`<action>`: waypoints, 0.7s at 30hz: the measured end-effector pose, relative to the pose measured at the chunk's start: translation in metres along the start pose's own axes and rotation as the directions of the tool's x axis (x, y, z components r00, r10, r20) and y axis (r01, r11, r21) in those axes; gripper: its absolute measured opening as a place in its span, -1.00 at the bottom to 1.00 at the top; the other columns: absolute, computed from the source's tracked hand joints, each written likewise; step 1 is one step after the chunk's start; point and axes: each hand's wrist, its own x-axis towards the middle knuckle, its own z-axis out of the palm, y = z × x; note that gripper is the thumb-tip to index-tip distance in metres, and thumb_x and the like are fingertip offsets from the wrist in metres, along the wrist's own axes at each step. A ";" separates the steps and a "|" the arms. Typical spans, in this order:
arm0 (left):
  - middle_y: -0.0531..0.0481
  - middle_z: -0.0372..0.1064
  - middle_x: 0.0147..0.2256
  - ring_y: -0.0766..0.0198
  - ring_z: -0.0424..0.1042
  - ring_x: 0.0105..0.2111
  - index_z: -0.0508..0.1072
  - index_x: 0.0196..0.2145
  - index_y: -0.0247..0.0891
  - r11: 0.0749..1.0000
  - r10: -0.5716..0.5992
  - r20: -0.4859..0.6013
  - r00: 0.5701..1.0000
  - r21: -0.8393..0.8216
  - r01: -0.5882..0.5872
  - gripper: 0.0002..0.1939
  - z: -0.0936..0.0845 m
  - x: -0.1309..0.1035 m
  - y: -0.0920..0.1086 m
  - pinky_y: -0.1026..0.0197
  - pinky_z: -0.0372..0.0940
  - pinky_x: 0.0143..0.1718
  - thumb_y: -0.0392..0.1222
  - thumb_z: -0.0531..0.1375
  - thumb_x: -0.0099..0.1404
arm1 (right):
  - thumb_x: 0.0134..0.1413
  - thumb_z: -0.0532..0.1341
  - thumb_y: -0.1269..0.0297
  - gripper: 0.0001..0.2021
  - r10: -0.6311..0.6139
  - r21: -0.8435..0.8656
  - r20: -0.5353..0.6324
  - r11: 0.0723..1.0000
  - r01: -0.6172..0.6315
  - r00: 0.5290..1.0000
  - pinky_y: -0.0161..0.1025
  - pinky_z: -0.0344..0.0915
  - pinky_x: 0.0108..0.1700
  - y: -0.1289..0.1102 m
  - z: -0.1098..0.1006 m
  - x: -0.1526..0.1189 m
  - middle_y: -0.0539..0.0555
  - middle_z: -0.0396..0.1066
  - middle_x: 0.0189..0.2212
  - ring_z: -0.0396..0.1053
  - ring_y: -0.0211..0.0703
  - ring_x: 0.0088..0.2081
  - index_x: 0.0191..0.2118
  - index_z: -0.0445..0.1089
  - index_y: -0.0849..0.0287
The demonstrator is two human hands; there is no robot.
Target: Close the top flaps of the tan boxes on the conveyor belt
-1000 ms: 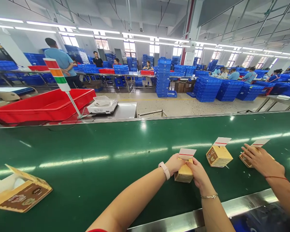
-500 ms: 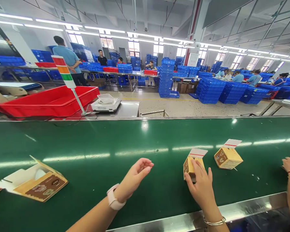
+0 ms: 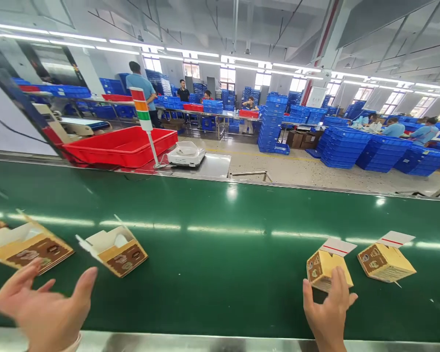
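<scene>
On the green conveyor belt [image 3: 223, 274], my left hand [image 3: 46, 305] hangs open with its fingers spread, in front of an open carton [image 3: 40, 252]. A second open carton [image 3: 121, 254] lies to its right, flaps raised, with something white inside. My right hand [image 3: 328, 308] has its fingers spread at the near side of a yellow and brown carton [image 3: 330, 269]. Its fingertips overlap the carton's top edge; the carton stands with a white flap raised, marked by a red strip. Another such carton [image 3: 386, 261] stands just to the right.
Beyond the belt are a red tray [image 3: 121, 151], a white scale [image 3: 186, 154] and a striped signal light [image 3: 142, 110]. Stacked blue crates [image 3: 273, 122] stand on the floor farther back. Several people work at the far tables. A metal edge [image 3: 190, 342] runs along the near side.
The view has swung left. My left hand has moved left toward the open cartons, and its fingers have spread. My right hand's fingers have drawn back toward the carton's near edge.
</scene>
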 end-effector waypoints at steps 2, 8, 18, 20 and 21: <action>-0.05 -0.10 0.33 -0.24 -0.01 0.30 0.10 0.15 -0.04 0.996 -0.065 -0.006 0.998 0.067 0.065 0.02 0.008 0.017 -0.017 -0.30 -0.02 0.31 0.24 0.41 -0.22 | 0.23 0.20 0.23 -0.30 -0.042 0.144 -0.052 0.988 0.049 0.998 0.62 -0.09 0.10 -0.015 0.000 -0.004 0.47 0.05 0.26 0.10 0.50 0.23 0.38 -0.09 0.24; -0.19 0.36 -0.09 -0.15 0.42 -0.04 0.21 -0.08 -0.25 0.945 -0.284 0.414 0.865 -0.033 0.326 -0.08 0.054 0.023 -0.032 -0.26 0.26 0.09 0.09 0.44 -0.40 | 0.17 0.17 0.50 -0.35 -0.249 0.607 0.016 0.772 0.188 0.968 0.20 0.01 0.30 -0.062 0.008 -0.007 0.22 0.21 0.20 0.23 0.04 0.19 0.35 0.01 0.15; -0.18 0.36 -0.05 -0.03 0.37 -0.07 0.35 -0.06 -0.20 0.919 0.326 0.565 0.758 -0.379 -0.113 -0.21 0.081 -0.141 0.025 -0.07 0.32 -0.07 0.30 0.41 -0.15 | 0.29 0.02 0.28 -0.43 -0.580 0.696 0.210 0.654 0.297 0.788 0.19 0.35 0.07 -0.124 0.039 -0.020 0.30 0.23 0.22 0.09 0.23 0.29 0.36 -0.03 0.30; -0.17 0.42 -0.08 0.00 0.34 -0.08 0.41 -0.09 -0.17 0.879 0.449 0.584 0.677 -0.424 -0.217 -0.40 0.078 -0.142 0.031 -0.07 0.28 -0.06 0.31 0.29 0.08 | 0.32 0.03 0.26 -0.52 -0.554 0.716 0.244 0.656 0.237 0.796 0.21 0.33 0.09 -0.125 0.041 -0.017 0.24 0.30 0.18 0.11 0.23 0.28 0.31 0.12 0.20; -0.14 0.46 -0.17 0.03 0.33 -0.14 0.45 -0.16 -0.17 0.878 0.463 0.613 0.640 -0.416 -0.236 -0.55 0.078 -0.140 0.033 -0.04 0.26 -0.09 0.25 0.20 0.22 | 0.33 0.04 0.28 -0.59 -0.531 0.738 0.248 0.646 0.198 0.810 0.19 0.32 0.10 -0.126 0.042 -0.015 0.19 0.37 0.12 0.16 0.19 0.26 0.24 0.23 0.13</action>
